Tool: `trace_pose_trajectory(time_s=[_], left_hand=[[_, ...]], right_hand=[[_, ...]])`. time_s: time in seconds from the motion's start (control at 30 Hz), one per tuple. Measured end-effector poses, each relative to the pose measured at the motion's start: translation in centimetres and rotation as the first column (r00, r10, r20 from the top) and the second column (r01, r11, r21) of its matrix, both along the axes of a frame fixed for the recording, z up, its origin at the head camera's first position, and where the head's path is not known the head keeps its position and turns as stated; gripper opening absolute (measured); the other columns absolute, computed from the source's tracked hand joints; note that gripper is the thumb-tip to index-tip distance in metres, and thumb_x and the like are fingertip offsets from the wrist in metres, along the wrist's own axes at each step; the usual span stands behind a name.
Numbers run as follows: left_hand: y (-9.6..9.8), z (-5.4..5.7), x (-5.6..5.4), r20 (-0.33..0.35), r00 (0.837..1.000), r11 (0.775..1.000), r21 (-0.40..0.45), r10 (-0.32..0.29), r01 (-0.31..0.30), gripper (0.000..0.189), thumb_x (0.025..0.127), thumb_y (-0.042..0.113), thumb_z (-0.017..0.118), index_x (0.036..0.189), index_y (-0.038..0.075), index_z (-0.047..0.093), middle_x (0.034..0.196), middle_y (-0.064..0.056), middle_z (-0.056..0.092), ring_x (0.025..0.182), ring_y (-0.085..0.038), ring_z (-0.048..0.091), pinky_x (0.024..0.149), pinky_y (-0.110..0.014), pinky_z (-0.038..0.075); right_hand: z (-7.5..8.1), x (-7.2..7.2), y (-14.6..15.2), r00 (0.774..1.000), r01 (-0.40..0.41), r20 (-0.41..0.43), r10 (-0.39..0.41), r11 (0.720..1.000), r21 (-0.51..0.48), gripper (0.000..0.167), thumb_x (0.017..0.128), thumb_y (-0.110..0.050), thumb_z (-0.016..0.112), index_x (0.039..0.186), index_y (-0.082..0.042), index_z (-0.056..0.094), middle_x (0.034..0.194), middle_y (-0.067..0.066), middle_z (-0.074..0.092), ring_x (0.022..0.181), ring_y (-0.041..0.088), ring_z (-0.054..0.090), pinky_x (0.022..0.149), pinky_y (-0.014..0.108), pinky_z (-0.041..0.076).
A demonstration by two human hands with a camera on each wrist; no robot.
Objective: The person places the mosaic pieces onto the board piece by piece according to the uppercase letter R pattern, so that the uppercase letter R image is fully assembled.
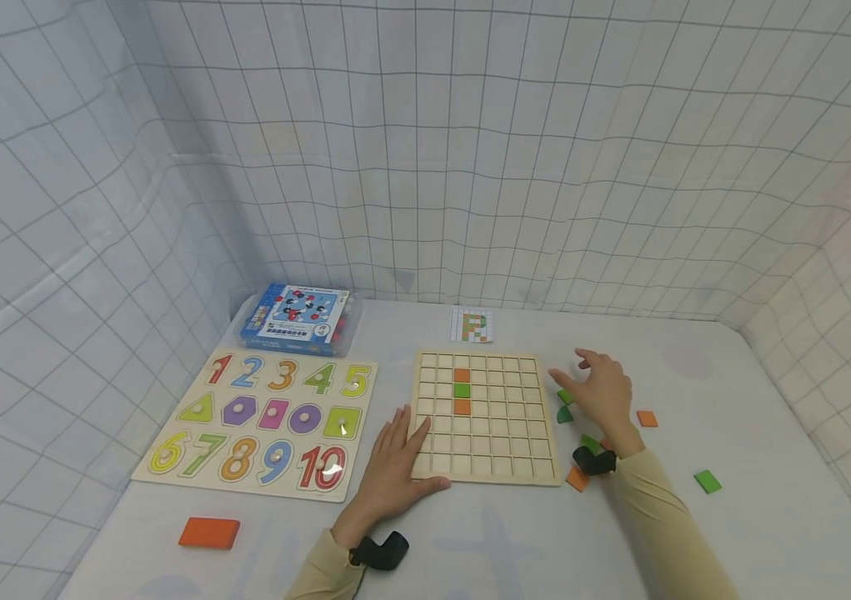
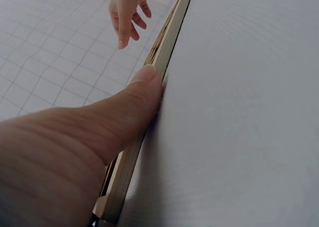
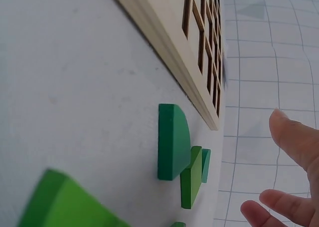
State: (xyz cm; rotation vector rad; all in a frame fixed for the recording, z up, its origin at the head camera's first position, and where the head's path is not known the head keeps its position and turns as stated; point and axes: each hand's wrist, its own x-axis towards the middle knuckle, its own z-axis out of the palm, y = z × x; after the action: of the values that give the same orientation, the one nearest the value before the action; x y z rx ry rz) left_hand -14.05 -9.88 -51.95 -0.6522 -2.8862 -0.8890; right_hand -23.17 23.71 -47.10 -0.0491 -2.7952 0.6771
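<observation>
On the table (image 1: 500,542), a wooden grid board (image 1: 503,480) lies flat before me, its sides running roughly from 6 to 12 o'clock. Its compartments hold three tiles (image 1: 462,391) in a line along that same axis, in the third column from the left: orange, green, orange. At 9 o'clock, a puzzle tray (image 1: 365,392) holds knobbed numerals 1 to 10 and five shapes. At 10 o'clock sits a clear plastic box (image 1: 350,327) with a blue printed cover and something red inside.

My left hand (image 1: 389,475) rests at the board's 8 o'clock corner, fingers spread, thumb against the near edge. My right hand (image 1: 601,393) is raised off the board's 3 o'clock side, fingers parted and grasping nothing, thumb pointing towards 10 o'clock. Near that thumb, at its 5 o'clock, lie a light green tile (image 1: 565,397) and a dark green piece (image 3: 174,142); in the right wrist view, its curved side faces 2 o'clock.
</observation>
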Motion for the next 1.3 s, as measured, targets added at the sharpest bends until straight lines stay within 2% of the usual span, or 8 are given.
trace_pose_trajectory(time_s=[0.5, 0.93, 1.3], left_hand=[[-0.08, -0.06, -0.06, 0.005, 1.0, 1.0, 0.003, -0.001, 0.001, 0.093, 0.077, 0.055, 0.07, 0.146, 0.004, 0.035, 0.154, -0.024, 0.013, 0.142, -0.035, 0.005, 0.113, -0.048, 0.007], [-0.12, -0.01, 0.03, 0.002, 1.0, 1.0, 0.013, -0.006, 0.006, 0.093, 0.077, 0.055, 0.07, 0.146, 0.004, 0.035, 0.154, -0.024, 0.013, 0.142, -0.035, 0.005, 0.113, -0.047, 0.006], [-0.12, -0.33, -0.12, -0.016, 1.0, 1.0, 0.007, -0.005, 0.005, 0.094, 0.077, 0.057, 0.069, 0.146, 0.003, 0.035, 0.153, -0.025, 0.013, 0.142, -0.035, 0.006, 0.113, -0.048, 0.008]], right_hand=[[-0.44, 0.13, 0.69, 0.987, -0.004, 0.161, -0.001, 1.0, 0.027, 0.061, 0.081, -0.048, 0.071, 0.114, 0.003, 0.063, 0.103, 0.02, 0.063, 0.092, 0.039, 0.055, 0.07, 0.05, 0.044], [-0.54, 0.71, 0.82, 0.978, -0.004, 0.207, -0.009, 0.998, 0.06, 0.053, 0.08, -0.047, 0.072, 0.102, 0.001, 0.066, 0.087, 0.01, 0.063, 0.077, 0.03, 0.056, 0.064, 0.043, 0.042], [-0.57, 0.96, 0.85, 0.974, 0.005, 0.225, -0.007, 1.0, 0.006, 0.043, 0.08, -0.042, 0.073, 0.093, -0.001, 0.067, 0.081, 0.007, 0.065, 0.075, 0.029, 0.059, 0.069, 0.047, 0.041]])
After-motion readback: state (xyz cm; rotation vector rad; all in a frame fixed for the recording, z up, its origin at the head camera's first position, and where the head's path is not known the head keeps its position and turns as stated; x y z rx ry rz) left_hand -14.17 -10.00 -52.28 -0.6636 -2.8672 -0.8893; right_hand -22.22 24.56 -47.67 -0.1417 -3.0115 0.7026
